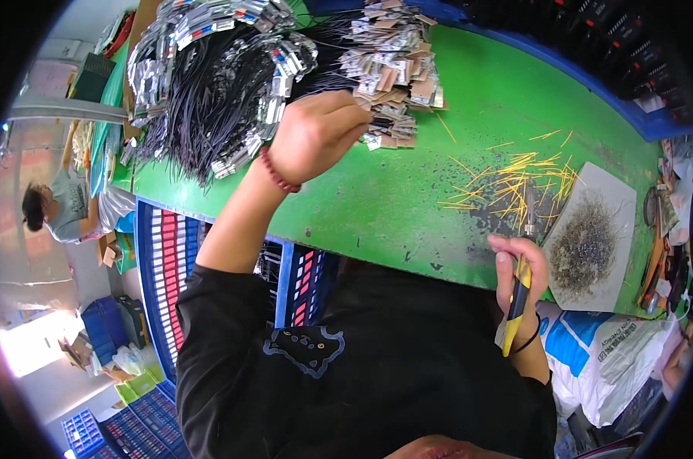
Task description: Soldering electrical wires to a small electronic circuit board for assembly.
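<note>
Closed around a yellow-and-black tool [519,294]: right hand [538,268], over the near edge of the green desk [377,199]. Metal tip toward 12 o'clock, handle tail toward 6; held well forward, probably for control of the tip. At 12, just beyond: scattered yellow strips [522,163], within easy reach. At 2, beside the hand: grey plate [620,191] under dark scraps [587,241], likely for catching mess.

At 10, well apart: left hand [316,134], fingers curled together; fingertips partly hidden, so cannot tell what, if anything, is pinched. At its 2: card-tagged bundle [392,73], nearly touching. At its 9: heap of black cables [201,99], grouped perhaps against tangling.

Room to move: bare green between both hands. Tighter near the plate, close to the desk's near edge.
</note>
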Motion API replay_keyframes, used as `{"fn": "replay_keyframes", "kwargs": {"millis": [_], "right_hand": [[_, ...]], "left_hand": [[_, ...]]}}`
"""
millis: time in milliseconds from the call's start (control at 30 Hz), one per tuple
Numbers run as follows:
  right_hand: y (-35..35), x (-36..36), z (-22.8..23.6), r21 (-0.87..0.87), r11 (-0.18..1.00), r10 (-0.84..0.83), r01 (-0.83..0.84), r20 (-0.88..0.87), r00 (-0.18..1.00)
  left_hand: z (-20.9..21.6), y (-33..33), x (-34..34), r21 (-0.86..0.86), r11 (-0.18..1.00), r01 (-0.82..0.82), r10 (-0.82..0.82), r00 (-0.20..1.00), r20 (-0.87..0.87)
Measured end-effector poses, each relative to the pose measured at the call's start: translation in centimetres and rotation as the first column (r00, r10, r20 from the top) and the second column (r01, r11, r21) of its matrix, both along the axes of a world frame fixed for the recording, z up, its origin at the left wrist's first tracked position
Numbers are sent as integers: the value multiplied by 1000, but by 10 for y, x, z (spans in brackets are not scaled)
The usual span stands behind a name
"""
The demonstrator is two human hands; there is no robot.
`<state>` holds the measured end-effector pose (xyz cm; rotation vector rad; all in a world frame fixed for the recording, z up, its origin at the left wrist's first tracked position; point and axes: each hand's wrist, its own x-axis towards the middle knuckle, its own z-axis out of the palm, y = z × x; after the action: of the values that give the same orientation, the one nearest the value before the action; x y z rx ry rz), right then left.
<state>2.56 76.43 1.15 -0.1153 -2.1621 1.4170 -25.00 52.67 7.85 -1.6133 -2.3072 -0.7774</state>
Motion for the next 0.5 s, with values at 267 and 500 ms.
{"fn": "replay_keyframes", "kwargs": {"millis": [267, 500], "right_hand": [[17, -3, -5, -23, 995, 97, -96, 32, 995], [14, -10, -8, -91, 992, 90, -88, 22, 996]], "left_hand": [[-19, 39, -12, -92, 991, -93, 63, 954, -295], [-25, 33, 0, 4, 981, -194, 193, 979, 66]]}}
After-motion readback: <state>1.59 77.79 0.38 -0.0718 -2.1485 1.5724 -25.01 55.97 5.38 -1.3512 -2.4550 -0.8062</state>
